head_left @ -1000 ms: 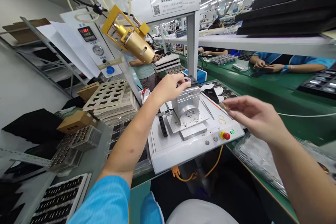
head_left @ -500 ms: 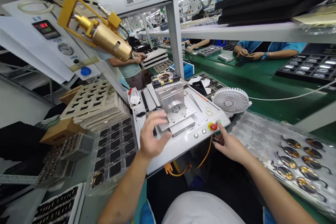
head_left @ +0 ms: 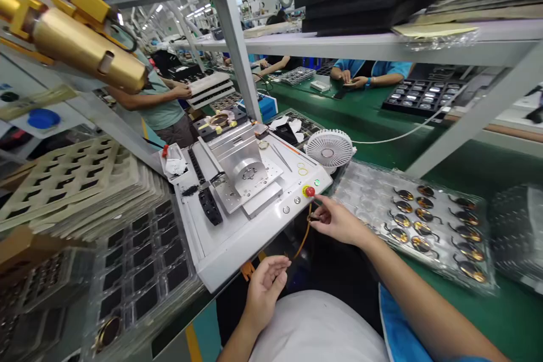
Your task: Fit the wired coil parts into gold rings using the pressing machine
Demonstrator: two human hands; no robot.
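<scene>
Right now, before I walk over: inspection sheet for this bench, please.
Surface: green bench top, white machine base at its edge.
Job's things: aluminium fixture plate on the base; clear plastic tray of round gold-and-black parts with thin tails, right of the base.
Clutter: crumpled white tissue in a small box; white desk fan behind the tray; stacked beige pallets at left.
Hands: left hand open, palm up, below the base; right hand beside the red stop button, any hold unclear.
Cables: orange cable hanging below the base; white cable running from the fan.
Surroundings: seated person in blue sleeves across the bench; standing person in a teal shirt beyond the machine.
</scene>
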